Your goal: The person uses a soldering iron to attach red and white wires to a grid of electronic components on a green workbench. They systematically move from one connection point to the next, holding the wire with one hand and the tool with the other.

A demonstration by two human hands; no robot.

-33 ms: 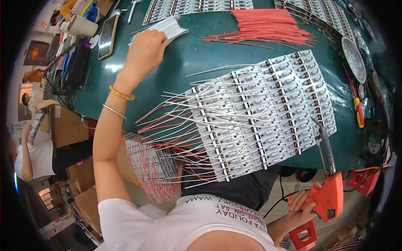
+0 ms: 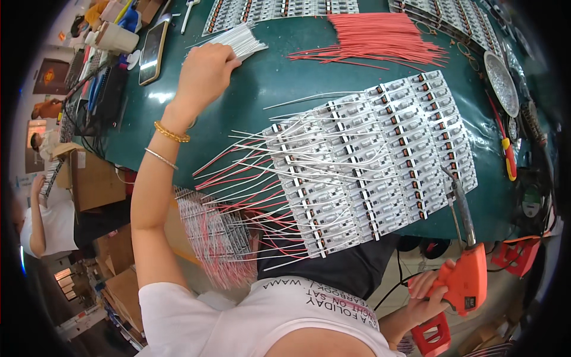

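Observation:
My left hand (image 2: 205, 68) rests at a bundle of thin white wires (image 2: 244, 40) at the back left of the table. Its fingers curl down, and their tips are hidden, so what they pinch cannot be made out. Low on the right, my right hand (image 2: 427, 293) is closed round an orange soldering gun (image 2: 467, 279). The gun's metal tip points up to the right edge of a panel of circuit boards (image 2: 386, 160), which lies tilted at the table's front edge. Many white and red wires (image 2: 250, 172) stick out from the panel's left side.
Red wires (image 2: 380, 38) lie in a pile at the back. More board panels (image 2: 279, 7) are behind. A phone (image 2: 154, 52) is at left; a metal dish (image 2: 501, 83) and a screwdriver (image 2: 509, 157) are at right. A wired panel (image 2: 217, 229) hangs below the table's front edge.
My left hand has shifted very slightly to the left at the white wires. The soldering gun and the panel look the same.

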